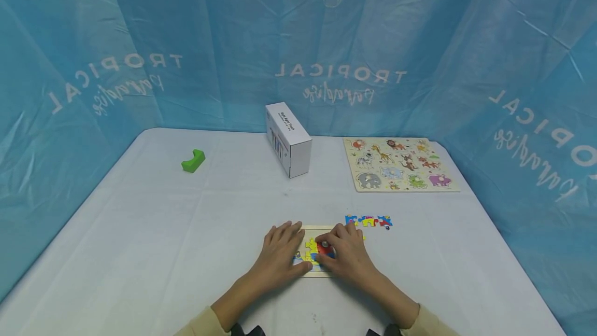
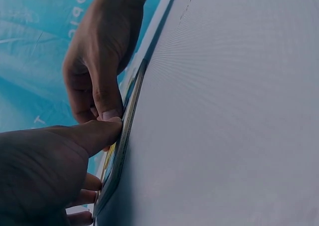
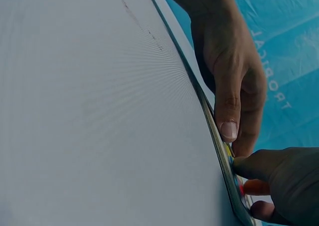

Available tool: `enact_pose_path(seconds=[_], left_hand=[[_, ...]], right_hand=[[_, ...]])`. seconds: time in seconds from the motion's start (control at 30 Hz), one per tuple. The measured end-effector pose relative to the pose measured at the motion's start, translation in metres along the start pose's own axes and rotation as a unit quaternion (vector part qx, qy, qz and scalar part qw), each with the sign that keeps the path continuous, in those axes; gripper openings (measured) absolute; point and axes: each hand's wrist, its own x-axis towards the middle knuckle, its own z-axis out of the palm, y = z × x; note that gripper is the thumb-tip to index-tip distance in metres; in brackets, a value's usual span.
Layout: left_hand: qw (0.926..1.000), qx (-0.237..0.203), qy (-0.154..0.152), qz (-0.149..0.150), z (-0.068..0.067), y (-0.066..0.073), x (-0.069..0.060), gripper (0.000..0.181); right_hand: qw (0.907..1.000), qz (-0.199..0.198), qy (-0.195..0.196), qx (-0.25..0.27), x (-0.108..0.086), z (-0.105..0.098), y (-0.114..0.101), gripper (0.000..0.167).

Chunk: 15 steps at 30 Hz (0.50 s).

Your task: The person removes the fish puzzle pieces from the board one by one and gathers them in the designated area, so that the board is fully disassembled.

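A small wooden jigsaw tray (image 1: 319,275) lies flat near the front of the table, with yellow, blue and red pieces in it. My left hand (image 1: 281,257) rests on its left side, fingers stretched out and thumb along the front edge. On the right, my right hand (image 1: 347,254) pinches a red and blue puzzle piece (image 1: 325,248) between thumb and index finger, down at the tray's surface. Fingers hide part of that piece and the tray's right side. In the left wrist view the tray's side edge (image 2: 130,121) shows, with both thumbs close together.
Several loose puzzle pieces (image 1: 368,221) lie just beyond the tray. An animal puzzle board (image 1: 396,167) is at the back right, a white box (image 1: 289,141) at the back middle, and a green curved block (image 1: 193,161) at the back left. Blue curtains (image 1: 242,40) surround the table.
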Motion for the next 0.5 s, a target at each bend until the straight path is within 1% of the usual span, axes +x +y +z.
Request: enact_pose_path(seconds=[0.23,0.5], left_hand=[[1.0000,0.002,-0.007,-0.003,-0.0001,0.0006,-0.0006,0.070],[0.9999,0.002,-0.013,-0.006,-0.0017,0.0018,-0.0007,0.070]], right_hand=[[0.9998,0.002,-0.005,-0.018,0.0006,-0.0001,-0.0013,0.032],[0.9998,0.002,-0.018,-0.011,0.0019,-0.0023,-0.0025,0.029]])
